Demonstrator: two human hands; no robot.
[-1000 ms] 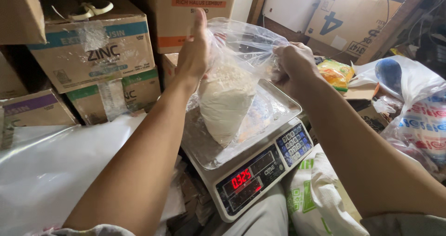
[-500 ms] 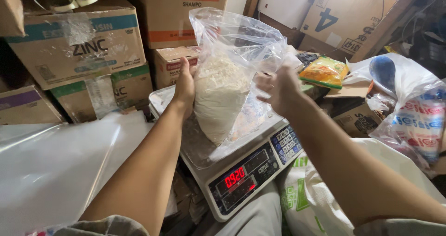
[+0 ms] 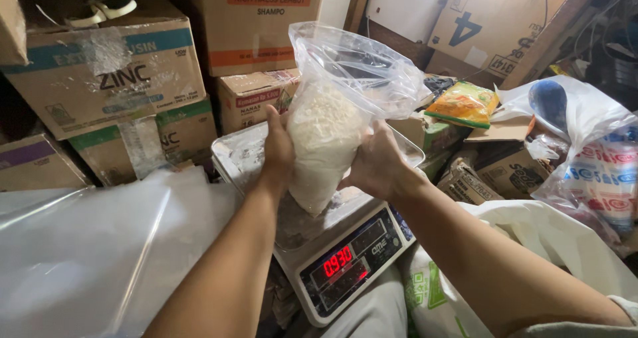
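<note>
Both hands hold a clear plastic bag [image 3: 332, 112] with white rice in it. The left hand [image 3: 278, 148] presses flat on the left side of the bag, fingers pointing up and curled around it. The right hand [image 3: 377, 162] cups the right side, fingers wrapped around the lower part. The bag stands upright on the metal tray [image 3: 242, 155] of a kitchen scale [image 3: 345, 258], in the middle of the scene. Its top is open and floppy. The scale's small screen [image 3: 337, 261] glows with red numbers.

This looks like the weighing step: the rice is in the bag and the hands steady it on the tray. The next move likely calls for a soft, loose hold, because pressing down would change what the scale shows.

Brown cardboard boxes [image 3: 106, 72] are stacked far and to the left. A big white sack [image 3: 505, 245] sits near on the right.
</note>
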